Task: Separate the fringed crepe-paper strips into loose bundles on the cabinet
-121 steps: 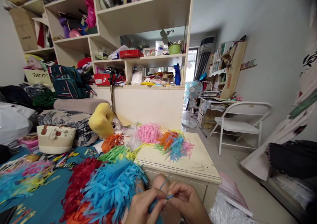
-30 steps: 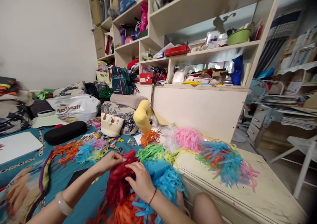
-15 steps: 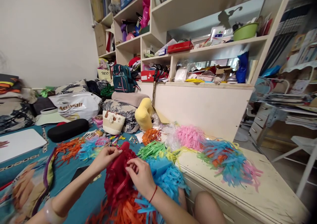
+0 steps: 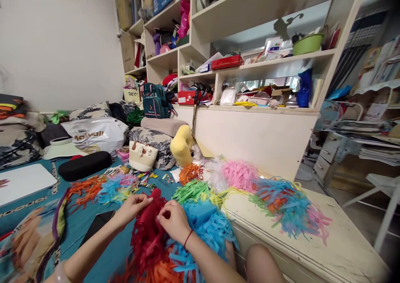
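Observation:
A bunch of red fringed paper strips (image 4: 148,233) hangs between my hands, its rolled top end pointing up. My left hand (image 4: 134,208) pinches that rolled end from the left. On the other side, my right hand (image 4: 174,220) has its thumb and fingertips pressed together at the red paper; the exact thing in that pinch is too small to make out. Orange paper strips (image 4: 162,272) lie below the red bunch. Just right of my right hand is a blue fringed bunch (image 4: 208,220), and a green one (image 4: 192,191) lies behind it.
A pink bunch (image 4: 240,174) and a mixed-colour bunch (image 4: 284,208) rest on and near the cream wooden ledge (image 4: 331,229). Left are a black case (image 4: 85,165), a white board (image 4: 26,183) and orange strips (image 4: 86,191). A cream basket bag (image 4: 143,154) stands farther back.
Both hands and the red bunch have shifted slightly downward. My right hand stays at the red paper with its fingertips drawn together.

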Demonstrator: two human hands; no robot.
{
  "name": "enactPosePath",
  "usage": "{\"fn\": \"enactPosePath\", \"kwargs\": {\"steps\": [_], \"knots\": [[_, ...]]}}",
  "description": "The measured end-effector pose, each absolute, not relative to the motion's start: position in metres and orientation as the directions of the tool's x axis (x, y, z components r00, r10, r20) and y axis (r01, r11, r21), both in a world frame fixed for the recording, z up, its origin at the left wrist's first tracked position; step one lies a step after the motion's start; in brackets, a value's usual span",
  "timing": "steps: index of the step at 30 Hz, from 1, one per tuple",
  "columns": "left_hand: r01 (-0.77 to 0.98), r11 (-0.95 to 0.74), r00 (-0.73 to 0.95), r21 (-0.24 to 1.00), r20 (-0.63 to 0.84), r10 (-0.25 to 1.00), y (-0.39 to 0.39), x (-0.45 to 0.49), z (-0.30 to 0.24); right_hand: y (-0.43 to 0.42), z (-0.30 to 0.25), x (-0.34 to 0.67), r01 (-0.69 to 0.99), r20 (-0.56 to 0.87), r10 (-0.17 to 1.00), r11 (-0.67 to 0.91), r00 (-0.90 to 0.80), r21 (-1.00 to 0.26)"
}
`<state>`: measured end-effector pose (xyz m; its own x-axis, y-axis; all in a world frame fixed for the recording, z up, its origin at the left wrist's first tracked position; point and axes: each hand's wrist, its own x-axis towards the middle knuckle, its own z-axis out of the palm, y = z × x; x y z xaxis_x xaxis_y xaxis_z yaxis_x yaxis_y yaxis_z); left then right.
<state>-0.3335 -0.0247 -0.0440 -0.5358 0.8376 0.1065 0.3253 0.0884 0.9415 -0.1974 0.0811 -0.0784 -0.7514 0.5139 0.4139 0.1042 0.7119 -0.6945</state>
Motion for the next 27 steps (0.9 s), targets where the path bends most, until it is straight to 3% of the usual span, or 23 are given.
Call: {"fn": "enactPosePath", "kwargs": {"steps": [14, 27], "knots": [[0.288, 0.12, -0.547, 0.95, 0.06, 0.835, -0.032, -0.34, -0.066, 0.092, -0.084, -0.201, 0.074, 0.379, 0.402, 0.761, -0.833, -0.645], [0.337, 0.112, -0.538, 0.935, 0.093, 0.837, -0.03, -0.344, -0.074, 0.088, -0.085, -0.2, 0.036, 0.361, 0.433, 0.679, -0.826, -0.733]]}}
